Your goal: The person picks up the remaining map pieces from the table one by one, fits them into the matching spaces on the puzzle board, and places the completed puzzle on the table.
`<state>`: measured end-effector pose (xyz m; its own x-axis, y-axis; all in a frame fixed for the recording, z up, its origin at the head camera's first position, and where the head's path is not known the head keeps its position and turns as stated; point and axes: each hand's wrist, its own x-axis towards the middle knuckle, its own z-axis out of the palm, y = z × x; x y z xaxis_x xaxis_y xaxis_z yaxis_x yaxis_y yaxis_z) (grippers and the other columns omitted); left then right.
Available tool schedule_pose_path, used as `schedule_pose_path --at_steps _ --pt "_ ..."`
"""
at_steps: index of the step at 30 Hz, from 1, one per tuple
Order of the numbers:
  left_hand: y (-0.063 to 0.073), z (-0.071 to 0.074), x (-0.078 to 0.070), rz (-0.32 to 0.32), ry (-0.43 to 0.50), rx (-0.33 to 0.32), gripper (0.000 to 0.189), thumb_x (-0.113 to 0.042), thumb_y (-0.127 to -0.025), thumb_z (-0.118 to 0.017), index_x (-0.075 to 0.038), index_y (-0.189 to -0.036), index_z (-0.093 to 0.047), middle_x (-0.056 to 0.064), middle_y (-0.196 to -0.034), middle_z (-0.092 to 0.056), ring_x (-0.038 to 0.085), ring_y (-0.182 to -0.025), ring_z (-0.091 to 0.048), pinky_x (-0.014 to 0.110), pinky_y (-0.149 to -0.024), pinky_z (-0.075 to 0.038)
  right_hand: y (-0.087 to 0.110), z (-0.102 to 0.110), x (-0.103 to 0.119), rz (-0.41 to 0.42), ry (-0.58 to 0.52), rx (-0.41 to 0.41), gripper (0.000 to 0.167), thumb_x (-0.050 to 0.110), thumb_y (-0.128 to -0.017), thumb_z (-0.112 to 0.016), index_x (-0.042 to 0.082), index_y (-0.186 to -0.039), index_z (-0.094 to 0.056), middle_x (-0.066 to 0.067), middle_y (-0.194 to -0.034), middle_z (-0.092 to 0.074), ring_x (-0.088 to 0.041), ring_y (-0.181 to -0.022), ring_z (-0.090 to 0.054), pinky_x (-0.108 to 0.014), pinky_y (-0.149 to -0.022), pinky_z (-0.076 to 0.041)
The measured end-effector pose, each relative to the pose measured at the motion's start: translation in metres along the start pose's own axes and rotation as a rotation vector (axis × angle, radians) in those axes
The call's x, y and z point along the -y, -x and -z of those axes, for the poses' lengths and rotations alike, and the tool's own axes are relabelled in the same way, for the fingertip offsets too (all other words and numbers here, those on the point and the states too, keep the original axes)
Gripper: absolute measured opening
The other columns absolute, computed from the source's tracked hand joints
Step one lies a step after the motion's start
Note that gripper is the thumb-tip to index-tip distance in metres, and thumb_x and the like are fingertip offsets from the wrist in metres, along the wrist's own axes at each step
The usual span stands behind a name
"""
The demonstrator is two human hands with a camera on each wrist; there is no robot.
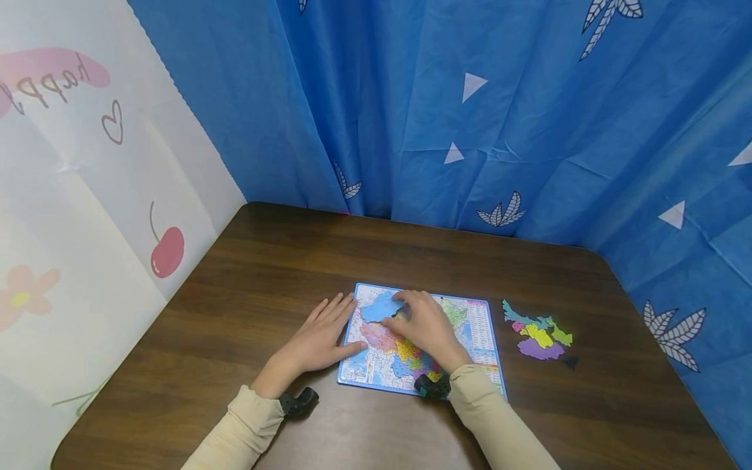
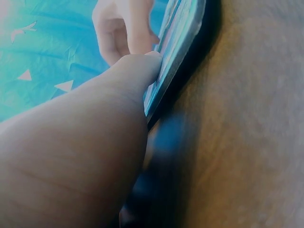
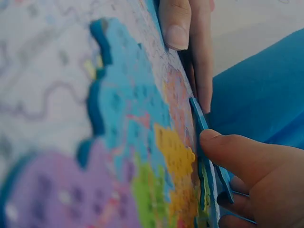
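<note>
A map jigsaw board (image 1: 376,388) with a blue border lies on the table, with many coloured map pieces set in it. At its upper left, my right hand (image 1: 429,329) pinches a light blue puzzle piece (image 1: 378,308) between thumb and fingers. In the right wrist view this blue piece (image 3: 197,111) shows edge-on, at a slant over the board. My left hand (image 1: 320,336) lies flat with fingers straight along the board's left edge; its thumb (image 2: 149,61) presses on the board's rim. Part of the board is hidden under my right hand.
On the table (image 1: 282,261) to the right of the board lies a loose cluster of pieces: a teal one (image 1: 525,316), a yellow one (image 1: 537,336), a purple one (image 1: 540,350) and several others. A blue curtain (image 1: 411,130) hangs behind, a white printed one (image 1: 117,196) at left.
</note>
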<state>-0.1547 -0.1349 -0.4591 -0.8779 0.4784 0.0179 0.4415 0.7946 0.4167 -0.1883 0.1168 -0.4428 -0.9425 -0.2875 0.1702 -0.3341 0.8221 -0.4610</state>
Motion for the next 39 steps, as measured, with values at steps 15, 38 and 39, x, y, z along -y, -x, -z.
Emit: schedule_pose_path --at_steps 15,38,39 --pt "-0.0001 -0.0015 0.0011 -0.017 -0.018 0.004 0.088 -0.065 -0.099 -0.052 -0.012 -0.164 -0.027 0.004 -0.172 -0.02 0.031 -0.161 -0.011 0.053 -0.13 -0.008 0.0025 -0.0021 0.0054 0.041 0.048 0.024 0.054 0.04 -0.086 -0.082 0.011 -0.13 -0.071 -0.011 -0.135 -0.069 -0.034 -0.13 -0.061 -0.053 -0.114 -0.045" --pt "0.0013 -0.0015 0.0014 -0.029 -0.022 -0.004 0.087 -0.064 -0.099 -0.054 -0.01 -0.163 -0.03 0.007 -0.171 -0.023 0.033 -0.16 -0.013 0.055 -0.129 -0.01 0.0068 -0.0047 0.01 0.028 0.009 0.001 0.051 0.044 -0.084 -0.085 0.009 -0.12 -0.075 -0.009 -0.125 -0.074 -0.031 -0.12 -0.064 -0.049 -0.106 -0.052" --pt "0.0012 -0.0016 0.0016 -0.031 -0.022 -0.006 0.087 -0.063 -0.099 -0.054 -0.01 -0.163 -0.031 0.007 -0.171 -0.024 0.033 -0.16 -0.014 0.055 -0.129 -0.01 0.0071 -0.005 0.0101 0.023 0.009 0.001 0.05 0.044 -0.085 -0.085 0.009 -0.12 -0.075 -0.009 -0.125 -0.073 -0.031 -0.122 -0.064 -0.05 -0.108 -0.051"
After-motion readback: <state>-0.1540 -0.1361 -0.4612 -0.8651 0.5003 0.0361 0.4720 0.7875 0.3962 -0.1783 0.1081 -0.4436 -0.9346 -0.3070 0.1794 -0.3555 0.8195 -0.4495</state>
